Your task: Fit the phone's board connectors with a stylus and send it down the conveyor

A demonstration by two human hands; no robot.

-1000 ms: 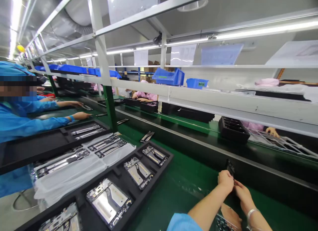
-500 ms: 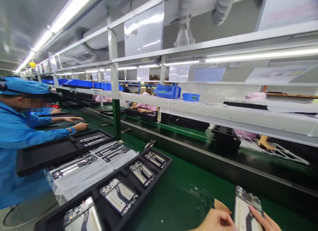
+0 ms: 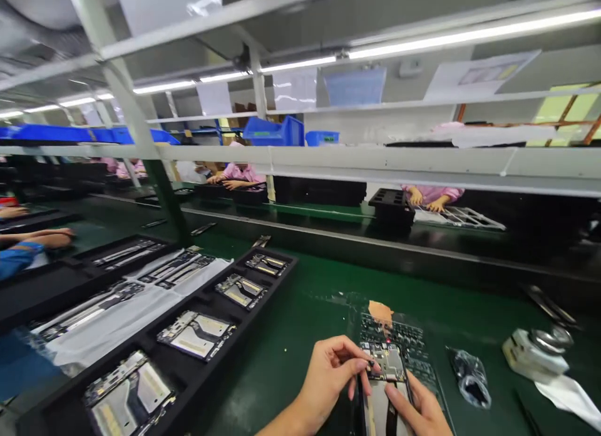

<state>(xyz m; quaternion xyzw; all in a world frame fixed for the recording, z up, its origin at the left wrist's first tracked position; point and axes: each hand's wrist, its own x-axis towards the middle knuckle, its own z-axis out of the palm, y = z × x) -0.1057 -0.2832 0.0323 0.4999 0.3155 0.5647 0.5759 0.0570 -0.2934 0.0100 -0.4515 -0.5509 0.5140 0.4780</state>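
At the near edge of the green tabletop (image 3: 319,311), the person's two bare hands meet over a flat phone frame with a small circuit board at its top end (image 3: 385,373). The left hand (image 3: 328,376) comes in from the lower left, its grip pinched together on the frame's upper left corner, fingertips touching the board's edge. The right hand (image 3: 420,408) lies at the lower right, its thumb pressed on the frame's right side; how its other fingers close underneath cannot be told. The frame rests lengthwise between the hands, over a clear sheet printed with a dark grid of small parts (image 3: 404,339), which carries an orange tab (image 3: 380,312) at its far end.

Just left of the hands stands a long black foam tray (image 3: 277,276) whose pockets hold four more silver phone frames. Right of the sheet lies a crumpled clear plastic bag (image 3: 469,376), and further right a white tape dispenser (image 3: 535,351). Beyond the tabletop runs a dark conveyor belt (image 3: 422,254), and across it other workers' hands in pink sleeves (image 3: 432,198) rest on the far bench.
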